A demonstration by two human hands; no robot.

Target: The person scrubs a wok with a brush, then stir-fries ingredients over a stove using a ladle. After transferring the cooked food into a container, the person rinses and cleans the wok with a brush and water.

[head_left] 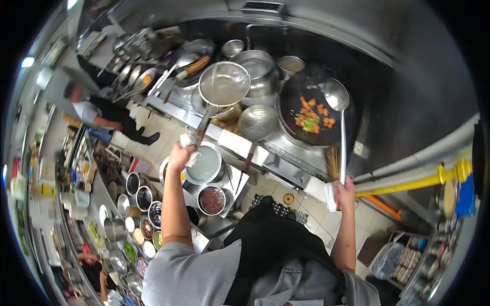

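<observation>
My left hand (pixel 179 157) is closed around the handle of a round mesh strainer (pixel 224 85), with a white cloth (pixel 191 145) bunched at the grip. The strainer is held over the stove ledge. My right hand (pixel 345 194) grips the long handle of a metal ladle (pixel 336 95), whose bowl is over the right side of a dark wok (pixel 289 125). Orange-brown fried pieces with chopped green bits (pixel 311 116) lie in the wok. Beside my right hand are a bamboo brush (pixel 333 162) and a white cloth (pixel 330 198); whether the hand touches them I cannot tell.
A perforated skimmer (pixel 257 122) lies left of the wok. Nearer me stand a pot of cloudy liquid (pixel 204 162) and a bowl of dark red contents (pixel 212 199). Several ingredient containers (pixel 144 198) line the left. Another person (pixel 104 113) stands at the far left. A yellow pipe (pixel 434 177) runs right.
</observation>
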